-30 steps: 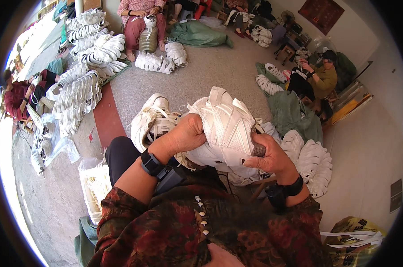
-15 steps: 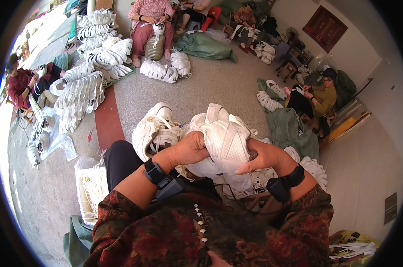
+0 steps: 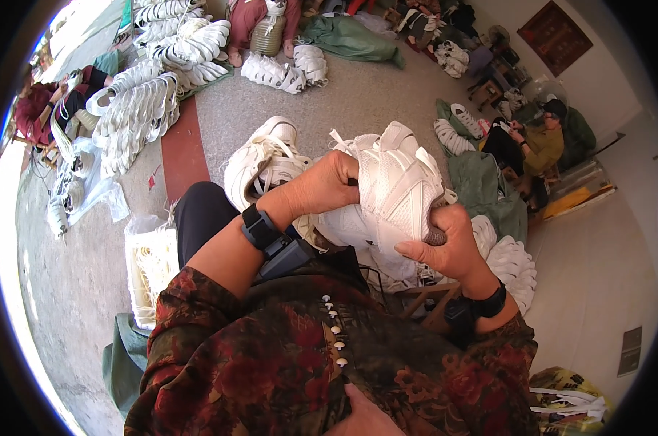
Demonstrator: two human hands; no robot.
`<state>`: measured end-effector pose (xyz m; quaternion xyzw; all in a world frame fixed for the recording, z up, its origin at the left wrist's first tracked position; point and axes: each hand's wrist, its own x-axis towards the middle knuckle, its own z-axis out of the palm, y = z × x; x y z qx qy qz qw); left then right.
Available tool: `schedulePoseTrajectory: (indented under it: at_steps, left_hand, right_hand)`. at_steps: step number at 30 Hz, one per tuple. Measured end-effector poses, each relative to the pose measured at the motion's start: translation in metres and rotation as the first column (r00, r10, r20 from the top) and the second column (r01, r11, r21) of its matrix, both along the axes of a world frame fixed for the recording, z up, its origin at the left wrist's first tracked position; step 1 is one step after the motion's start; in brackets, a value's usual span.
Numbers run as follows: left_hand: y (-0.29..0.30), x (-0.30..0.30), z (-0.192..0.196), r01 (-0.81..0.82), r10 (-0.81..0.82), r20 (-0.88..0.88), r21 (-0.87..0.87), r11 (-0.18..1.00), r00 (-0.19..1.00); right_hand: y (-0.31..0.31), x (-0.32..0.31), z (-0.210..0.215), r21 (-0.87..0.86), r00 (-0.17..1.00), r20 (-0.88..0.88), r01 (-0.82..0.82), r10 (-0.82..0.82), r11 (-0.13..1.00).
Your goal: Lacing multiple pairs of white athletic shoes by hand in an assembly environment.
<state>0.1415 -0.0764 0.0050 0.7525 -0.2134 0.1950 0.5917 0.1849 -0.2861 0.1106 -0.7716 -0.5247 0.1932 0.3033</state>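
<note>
I hold a white sneaker upper (image 3: 391, 185) with mesh and strap panels in front of my chest. My left hand (image 3: 327, 183) grips its left side with the fingers curled over the top. My right hand (image 3: 445, 241) clasps its lower right end, where a dark edge shows. A second white sneaker (image 3: 263, 163) with loose laces lies on my left knee, just beyond my left hand. Both wrists wear black bands.
Rows of white shoe parts (image 3: 143, 102) cover the floor at the far left. More white pieces (image 3: 511, 261) pile at my right beside a green sack (image 3: 485, 185). A plastic bag of laces (image 3: 151, 265) sits by my left leg. Other people sit at the back and right (image 3: 536, 142).
The sneaker upper has turned in my hands and dropped slightly. My right hand shifted from under it to its lower right end. The view has tilted.
</note>
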Motion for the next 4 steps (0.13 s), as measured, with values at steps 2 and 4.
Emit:
schedulePoseTrajectory:
  at_steps: [2, 4]
  left_hand:
    - [-0.001, -0.001, 0.001, -0.006, -0.042, -0.145, -0.318, 0.948, 0.989]
    - [0.004, -0.004, -0.001, -0.215, 0.057, -0.313, -0.499, 0.839, 0.948]
  right_hand:
    - [-0.003, -0.008, -0.007, 0.064, 0.998, 0.05, -0.031, 0.028, 0.997]
    - [-0.001, -0.009, -0.014, 0.076, 0.969, 0.226, -0.119, 0.099, 0.99]
